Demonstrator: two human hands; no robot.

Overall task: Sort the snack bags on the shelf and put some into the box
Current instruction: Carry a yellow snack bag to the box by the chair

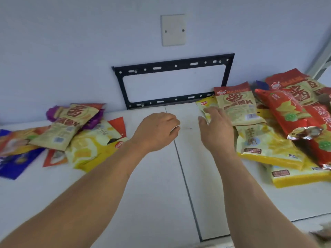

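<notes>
Right hand reaching into the right-hand heap, left hand idle over bare shelf

The right hand's fingers point(207, 111) are spread and empty, just touching a beige snack bag point(236, 106); the left hand point(157, 129) hangs loosely curled, holding nothing. The bags overlap – pulling one could drag the yellow bag point(265, 145) or the red bag point(288, 113) off the shelf point(155, 185) – no box is in view

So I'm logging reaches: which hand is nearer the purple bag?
Left. The left hand is right of the purple bag; the right hand is farther right.
</notes>
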